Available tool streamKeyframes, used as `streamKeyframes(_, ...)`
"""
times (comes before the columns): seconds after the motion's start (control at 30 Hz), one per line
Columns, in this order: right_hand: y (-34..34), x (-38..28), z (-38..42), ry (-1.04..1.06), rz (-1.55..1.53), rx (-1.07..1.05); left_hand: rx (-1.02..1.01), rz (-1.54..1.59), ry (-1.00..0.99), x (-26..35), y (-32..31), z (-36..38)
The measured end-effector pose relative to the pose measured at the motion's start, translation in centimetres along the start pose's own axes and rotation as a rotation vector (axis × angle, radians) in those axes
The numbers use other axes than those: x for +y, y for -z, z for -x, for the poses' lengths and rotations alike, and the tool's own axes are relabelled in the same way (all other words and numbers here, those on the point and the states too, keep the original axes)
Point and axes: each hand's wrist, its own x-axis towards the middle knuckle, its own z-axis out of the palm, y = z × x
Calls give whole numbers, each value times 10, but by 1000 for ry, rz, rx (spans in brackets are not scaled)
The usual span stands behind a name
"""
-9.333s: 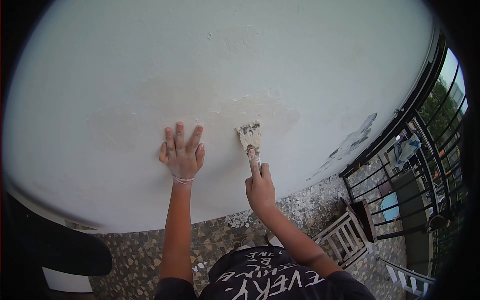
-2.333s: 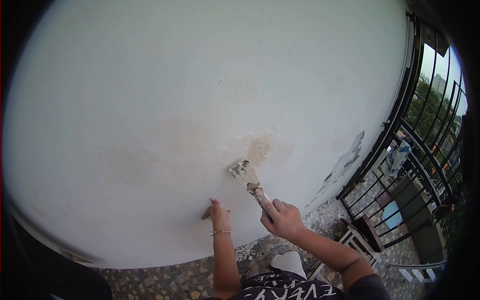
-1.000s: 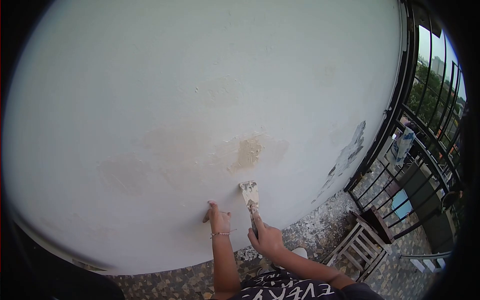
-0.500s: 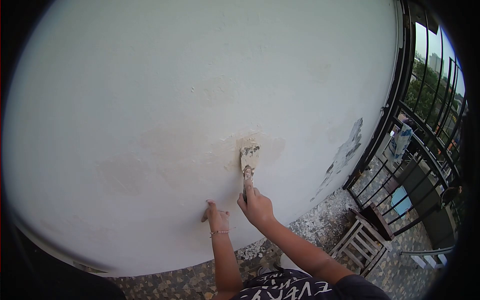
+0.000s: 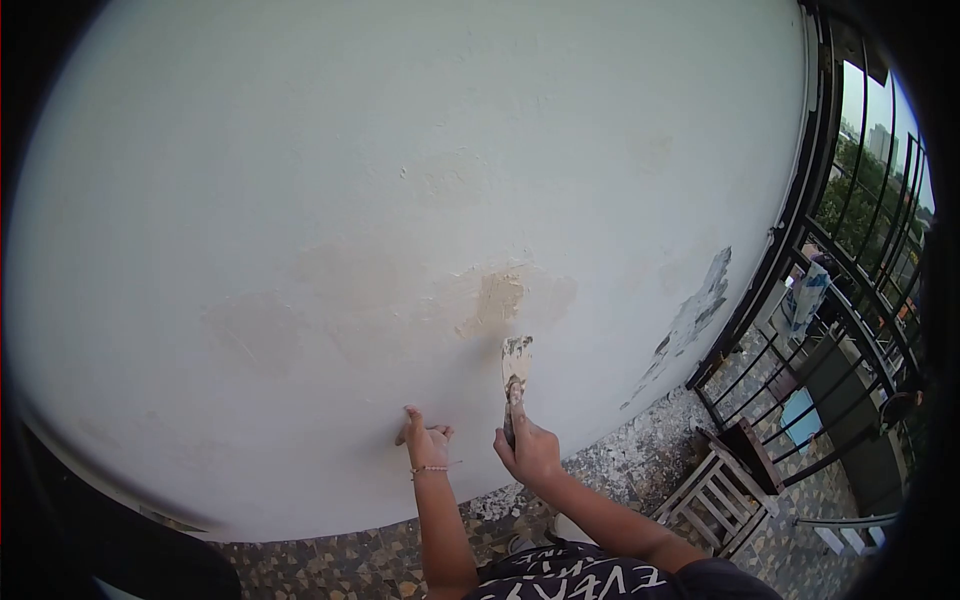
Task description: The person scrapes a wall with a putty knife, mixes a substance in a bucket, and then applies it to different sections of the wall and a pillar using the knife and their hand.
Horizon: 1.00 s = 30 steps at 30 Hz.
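The right hand (image 5: pixel 529 457) grips the putty knife (image 5: pixel 517 362), index finger along it, likely to steer the blade, which sits at six o'clock of the tan patch (image 5: pixel 500 295) on the wall (image 5: pixel 330 140). At the knife's eight o'clock, the left hand (image 5: pixel 428 445) is partly open, fingers loosely spread, apparently bracing against the wall; whether it pinches anything, one cannot tell.

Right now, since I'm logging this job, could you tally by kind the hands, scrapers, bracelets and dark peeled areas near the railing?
Hands: 2, left hand and right hand
Scraper: 1
Bracelet: 1
Dark peeled area near the railing: 1
Total: 5
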Motion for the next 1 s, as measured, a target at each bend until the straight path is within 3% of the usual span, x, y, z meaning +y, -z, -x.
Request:
streamKeyframes(0.13,10,-3,-59,44,35,179,-17,51,7,-1,6,-1)
streamKeyframes(0.27,-15,2,-77,-31,107,25,-154,57,65,6,16,7)
streamKeyframes(0.43,-56,14,-22,-26,120,-83,-207,71,125,6,37,6)
streamKeyframes(0.63,-30,13,13,44,25,-91,-112,181,198,28,59,21)
streamKeyframes(0.73,-13,7,-10,49,-27,62,74,140,167,28,70,22)
streamKeyframes(0.8,0,-3,-44,49,-42,145,62,149,176,26,83,18)
streamKeyframes(1.0,-8,-26,-80,-31,52,59,76,133,179,25,93,16)
